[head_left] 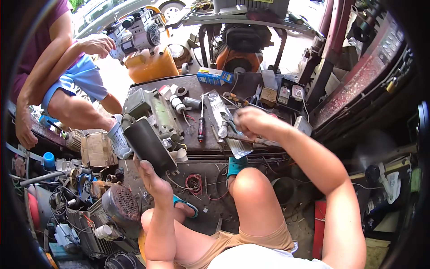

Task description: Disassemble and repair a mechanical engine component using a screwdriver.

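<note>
A green electric motor (159, 114) lies on the dark workbench, its near side hidden by a black cover (150, 145). My left hand (154, 179) is at the lower edge of that cover, holding it from below; some fingers are out of sight behind it. Over the tools at the bench's right, my right hand (253, 122) is closed and smeared by motion. What it holds, if anything, I cannot make out. Beside it lie pliers (227, 119), a clear plastic packet (219, 105) and a hammer-like tool (222, 131). A screwdriver (201, 127) lies between motor and packet.
A blue box (215, 76) sits at the bench's far edge. Beyond stand an orange compressor (152, 62) and an engine machine (242, 49). At left, another person's hand (96, 45) hangs near the compressor. Scrap motors (121, 204) crowd the lower left; red wire (193, 184) lies below the bench.
</note>
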Available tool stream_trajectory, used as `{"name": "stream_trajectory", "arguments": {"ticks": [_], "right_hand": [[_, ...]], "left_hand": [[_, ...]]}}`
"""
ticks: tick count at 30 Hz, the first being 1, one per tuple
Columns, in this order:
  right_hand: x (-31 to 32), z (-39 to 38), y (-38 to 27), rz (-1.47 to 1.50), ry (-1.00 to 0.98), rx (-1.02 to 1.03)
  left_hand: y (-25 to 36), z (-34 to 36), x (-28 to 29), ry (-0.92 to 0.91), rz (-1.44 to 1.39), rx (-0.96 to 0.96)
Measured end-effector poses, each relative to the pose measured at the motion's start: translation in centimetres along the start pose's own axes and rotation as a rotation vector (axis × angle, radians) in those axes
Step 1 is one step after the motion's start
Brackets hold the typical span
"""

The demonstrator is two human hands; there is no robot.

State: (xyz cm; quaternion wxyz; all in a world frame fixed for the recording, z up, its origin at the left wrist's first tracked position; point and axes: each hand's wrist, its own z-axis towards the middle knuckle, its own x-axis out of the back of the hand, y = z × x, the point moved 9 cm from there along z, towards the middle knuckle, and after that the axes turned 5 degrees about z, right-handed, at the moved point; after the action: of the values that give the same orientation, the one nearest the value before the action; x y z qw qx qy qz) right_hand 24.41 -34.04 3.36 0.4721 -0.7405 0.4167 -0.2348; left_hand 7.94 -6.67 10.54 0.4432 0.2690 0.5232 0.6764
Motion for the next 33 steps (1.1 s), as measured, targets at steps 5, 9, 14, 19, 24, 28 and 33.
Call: {"name": "stream_trajectory", "arguments": {"ticks": [5,9,14,19,24,28,33], "right_hand": [[-1.7,12.7,-10.9,-0.861,0.047,0.315],[-2.0,24.3,-10.3,-1.222,0.046,0.304],[-1.8,31.8,-8.0,-1.273,0.068,0.208],[-2.8,35.1,-8.3,-1.225,0.102,0.339],[-6.6,35.9,-9.8,-1.227,0.034,0.426],[-8.6,36.3,-9.7,-1.327,0.009,0.457],[-8.2,35.4,-11.2,-1.276,0.022,0.441]], "left_hand": [[-1.6,1.3,0.1,0.010,-0.007,0.010],[-3.4,1.1,1.9,0.170,-0.008,0.075],[-4.6,1.5,1.7,0.114,0.036,0.099],[-4.9,1.1,0.7,0.026,-0.021,0.199],[-6.1,0.1,1.1,0.012,0.011,0.259],[-6.0,0.4,0.0,-0.070,-0.047,0.304],[-5.8,0.6,0.0,-0.003,-0.032,0.226]]}}
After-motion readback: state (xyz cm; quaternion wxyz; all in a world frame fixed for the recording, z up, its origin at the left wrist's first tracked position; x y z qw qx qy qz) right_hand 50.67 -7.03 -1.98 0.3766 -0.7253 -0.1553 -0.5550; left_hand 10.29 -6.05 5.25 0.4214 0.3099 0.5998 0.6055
